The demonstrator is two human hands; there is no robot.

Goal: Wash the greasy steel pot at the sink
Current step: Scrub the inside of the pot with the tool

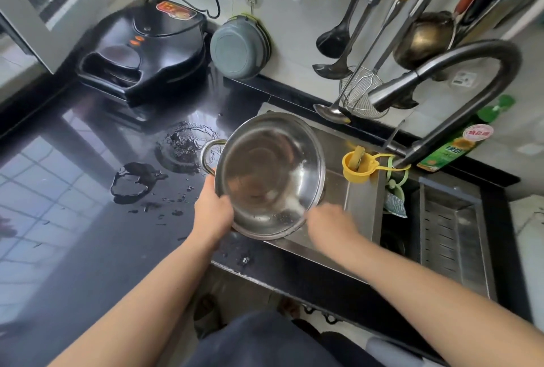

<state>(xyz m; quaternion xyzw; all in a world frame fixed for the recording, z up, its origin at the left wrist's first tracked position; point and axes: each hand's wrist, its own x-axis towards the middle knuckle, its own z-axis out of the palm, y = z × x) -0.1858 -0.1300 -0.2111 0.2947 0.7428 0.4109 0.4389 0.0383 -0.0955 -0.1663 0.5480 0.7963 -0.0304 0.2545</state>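
Note:
The steel pot (269,172) is held tilted over the left end of the sink (360,199), its open mouth turned toward me and a loop handle sticking out at its left. My left hand (212,211) grips the pot's near left rim. My right hand (329,222) is at the near right rim, fingers curled around the edge; it is blurred. The dark faucet (459,72) arches over the sink from the right, and a thin stream of water falls from its spout behind the pot.
Puddles (164,166) lie on the black countertop left of the sink. A black electric griddle (141,51) stands at the back left. Ladles and a wire skimmer (363,93) hang on the wall. A yellow sponge holder (357,165), a green bottle (454,146) and a drain rack (453,234) are at the right.

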